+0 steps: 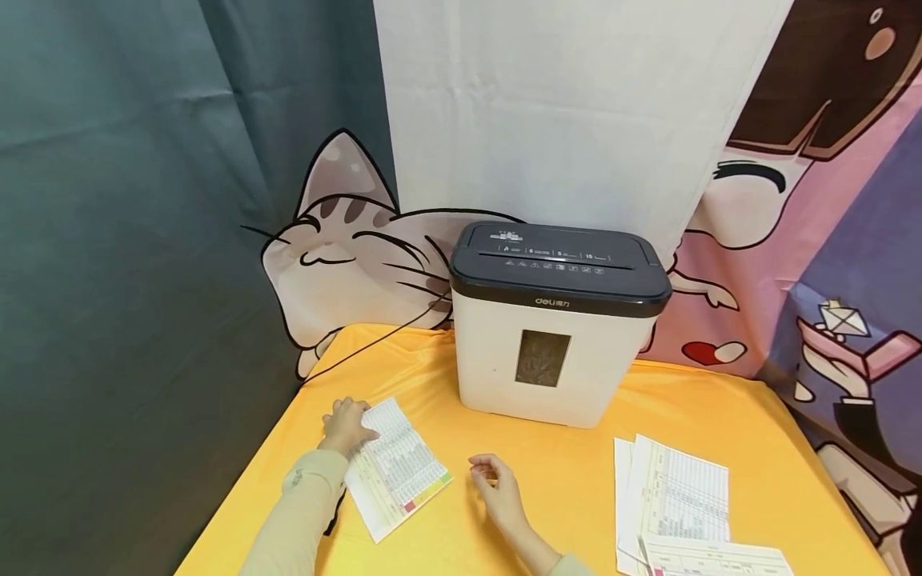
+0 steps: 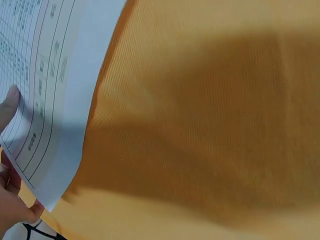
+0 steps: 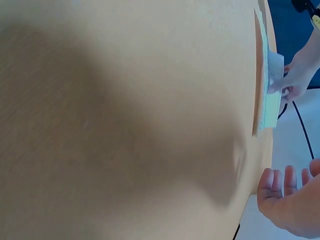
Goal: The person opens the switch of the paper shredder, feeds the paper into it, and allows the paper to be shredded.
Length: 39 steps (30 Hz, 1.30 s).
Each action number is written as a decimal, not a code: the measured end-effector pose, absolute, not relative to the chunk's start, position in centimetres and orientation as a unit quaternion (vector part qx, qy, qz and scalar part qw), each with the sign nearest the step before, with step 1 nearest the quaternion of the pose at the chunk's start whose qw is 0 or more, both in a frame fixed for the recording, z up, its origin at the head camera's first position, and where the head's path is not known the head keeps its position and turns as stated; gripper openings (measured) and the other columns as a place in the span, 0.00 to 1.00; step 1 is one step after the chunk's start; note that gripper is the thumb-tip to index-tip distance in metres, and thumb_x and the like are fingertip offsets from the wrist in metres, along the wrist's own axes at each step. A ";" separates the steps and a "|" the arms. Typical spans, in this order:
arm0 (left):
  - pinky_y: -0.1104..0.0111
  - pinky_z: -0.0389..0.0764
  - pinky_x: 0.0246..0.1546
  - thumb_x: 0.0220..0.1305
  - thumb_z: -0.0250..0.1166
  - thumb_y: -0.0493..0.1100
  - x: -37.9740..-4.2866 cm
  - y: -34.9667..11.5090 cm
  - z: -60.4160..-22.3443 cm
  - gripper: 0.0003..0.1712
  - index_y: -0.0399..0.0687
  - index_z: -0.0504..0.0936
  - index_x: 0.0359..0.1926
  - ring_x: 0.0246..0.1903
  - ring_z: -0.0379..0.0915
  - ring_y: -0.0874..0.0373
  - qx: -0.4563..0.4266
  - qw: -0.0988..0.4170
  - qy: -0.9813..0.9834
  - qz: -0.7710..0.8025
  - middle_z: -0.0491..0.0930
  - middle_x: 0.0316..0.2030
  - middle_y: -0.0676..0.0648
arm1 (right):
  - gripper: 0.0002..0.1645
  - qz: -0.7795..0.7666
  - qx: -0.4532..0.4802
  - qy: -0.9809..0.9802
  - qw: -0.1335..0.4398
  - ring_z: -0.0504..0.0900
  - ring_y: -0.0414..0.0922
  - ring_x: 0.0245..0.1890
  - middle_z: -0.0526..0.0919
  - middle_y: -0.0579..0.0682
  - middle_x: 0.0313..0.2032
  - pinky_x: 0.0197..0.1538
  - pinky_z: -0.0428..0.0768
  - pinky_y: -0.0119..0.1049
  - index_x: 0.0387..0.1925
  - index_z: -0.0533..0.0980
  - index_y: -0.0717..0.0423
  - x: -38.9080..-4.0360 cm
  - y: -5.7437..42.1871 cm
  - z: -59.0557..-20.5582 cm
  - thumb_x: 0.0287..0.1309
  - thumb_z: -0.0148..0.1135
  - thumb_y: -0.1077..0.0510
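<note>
Here, a white shredder with a dark lid stands toward the back of the yellow tabletop, beyond both hands, with a slot across its top and a small window in front. A thin black cord runs from beside it toward the left edge, and a curtain printed with a cartoon cat hangs behind. Over on the right lie other papers, overlapping and slightly askew, well apart from the hands.

The paper pile lies at a slant on the near left of the tabletop. The left hand pinches its outer edge, thumb on the printed face and fingers beneath. The right hand is held near the pile without touching it, fingers loosely bent and holding nothing.

Part of a black strip pokes out from under the pile's near left side; the rest is hidden. The bottom of the head view cuts off the other papers, and the left wrist view shows only part of its hand. The print is too small to read, and how many sheets the left hand grips cannot be told
</note>
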State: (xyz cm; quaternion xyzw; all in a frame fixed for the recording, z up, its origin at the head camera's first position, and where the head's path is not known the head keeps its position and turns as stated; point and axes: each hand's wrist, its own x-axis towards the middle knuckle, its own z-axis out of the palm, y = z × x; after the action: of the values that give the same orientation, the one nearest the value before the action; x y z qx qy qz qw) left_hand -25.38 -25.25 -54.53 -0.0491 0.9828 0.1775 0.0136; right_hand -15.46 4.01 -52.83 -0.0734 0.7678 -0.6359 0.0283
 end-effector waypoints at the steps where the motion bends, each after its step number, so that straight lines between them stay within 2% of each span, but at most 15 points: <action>1: 0.43 0.65 0.45 0.42 0.77 0.45 -25.4 -25.4 -54.5 0.31 0.38 0.80 0.49 0.48 0.65 0.39 -0.054 0.017 0.982 0.179 0.75 0.43 0.36 | 0.11 -0.634 -0.073 0.769 0.028 0.74 0.39 0.35 0.78 0.65 0.38 0.36 0.74 0.25 0.44 0.74 0.73 -15.7 4.2 -53.3 0.61 0.53 0.69; 5: 0.45 0.65 0.43 0.41 0.78 0.45 -25.4 -25.9 -54.4 0.29 0.38 0.80 0.44 0.45 0.66 0.41 -0.065 0.031 0.980 0.185 0.76 0.40 0.38 | 0.11 -0.634 -0.074 0.769 0.025 0.73 0.38 0.36 0.79 0.63 0.39 0.37 0.74 0.25 0.45 0.74 0.71 -16.4 4.8 -55.0 0.62 0.54 0.67; 10: 0.60 0.68 0.33 0.43 0.77 0.43 -25.1 -26.3 -54.3 0.21 0.40 0.75 0.33 0.30 0.68 0.51 -0.065 0.050 0.974 0.210 0.75 0.28 0.45 | 0.12 -0.642 -0.076 0.763 0.025 0.73 0.39 0.36 0.79 0.63 0.39 0.37 0.74 0.25 0.45 0.74 0.71 -16.5 5.0 -55.4 0.62 0.54 0.67; 12: 0.64 0.66 0.29 0.45 0.76 0.41 -25.0 -26.3 -54.3 0.20 0.38 0.73 0.30 0.26 0.66 0.53 -0.065 0.057 0.968 0.235 0.73 0.25 0.44 | 0.12 -0.642 -0.076 0.763 0.029 0.73 0.38 0.36 0.79 0.63 0.40 0.38 0.74 0.25 0.45 0.74 0.71 -16.5 5.0 -55.4 0.62 0.54 0.67; 14: 0.64 0.71 0.30 0.45 0.75 0.38 -24.8 -26.4 -54.2 0.20 0.32 0.75 0.34 0.28 0.71 0.51 -0.059 0.057 0.962 0.259 0.77 0.28 0.40 | 0.12 -0.642 -0.074 0.763 0.032 0.73 0.37 0.35 0.79 0.63 0.40 0.37 0.75 0.26 0.45 0.74 0.71 -16.4 5.1 -55.3 0.62 0.54 0.66; 16: 0.60 0.77 0.36 0.46 0.74 0.37 -24.7 -26.4 -54.3 0.23 0.27 0.77 0.40 0.32 0.75 0.48 -0.056 0.058 0.956 0.281 0.79 0.34 0.35 | 0.13 -0.642 -0.072 0.762 0.036 0.72 0.36 0.35 0.78 0.64 0.40 0.37 0.76 0.27 0.45 0.73 0.72 -16.4 5.1 -55.3 0.62 0.54 0.66; 19: 0.55 0.79 0.42 0.45 0.74 0.35 -24.6 -26.6 -54.7 0.26 0.25 0.78 0.46 0.36 0.78 0.46 -0.047 0.051 0.948 0.311 0.81 0.40 0.33 | 0.13 -0.644 -0.066 0.761 0.040 0.71 0.35 0.34 0.78 0.65 0.40 0.36 0.77 0.27 0.46 0.73 0.72 -16.4 5.3 -55.4 0.62 0.54 0.66; 24: 0.64 0.77 0.30 0.45 0.74 0.33 -24.3 -27.1 -55.4 0.18 0.28 0.82 0.38 0.24 0.74 0.56 -0.046 0.039 0.927 0.371 0.83 0.29 0.39 | 0.14 -0.646 -0.059 0.760 0.037 0.73 0.38 0.35 0.78 0.65 0.40 0.36 0.76 0.26 0.46 0.73 0.73 -16.5 5.6 -55.4 0.61 0.55 0.66; 27: 0.68 0.74 0.25 0.46 0.73 0.33 -23.9 -27.4 -55.6 0.14 0.29 0.81 0.34 0.20 0.71 0.58 -0.048 0.043 0.905 0.420 0.81 0.25 0.41 | 0.14 -0.651 -0.054 0.756 0.038 0.74 0.38 0.34 0.78 0.65 0.40 0.35 0.79 0.28 0.46 0.73 0.73 -16.6 5.8 -55.4 0.61 0.55 0.67; 34: 0.69 0.77 0.27 0.52 0.70 0.34 -23.2 -27.6 -56.0 0.20 0.24 0.79 0.44 0.23 0.76 0.59 -0.067 0.066 0.859 0.503 0.83 0.32 0.39 | 0.16 -0.663 -0.035 0.745 0.063 0.74 0.38 0.31 0.77 0.67 0.40 0.33 0.79 0.30 0.48 0.71 0.75 -16.6 6.2 -55.5 0.62 0.54 0.66; 39: 0.70 0.77 0.25 0.54 0.69 0.37 -23.1 -27.3 -56.3 0.23 0.25 0.76 0.48 0.23 0.76 0.61 -0.125 0.067 0.832 0.536 0.83 0.31 0.42 | 0.19 -0.664 -0.023 0.743 0.076 0.75 0.38 0.31 0.77 0.66 0.39 0.32 0.78 0.29 0.51 0.69 0.77 -16.7 6.5 -55.7 0.63 0.53 0.66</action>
State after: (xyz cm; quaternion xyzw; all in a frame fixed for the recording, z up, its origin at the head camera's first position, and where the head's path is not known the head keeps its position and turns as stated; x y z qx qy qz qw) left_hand -23.11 -27.25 -56.30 -0.1252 0.8319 0.5365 0.0671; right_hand -16.68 6.55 -55.69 -0.0233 0.7432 -0.6644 0.0761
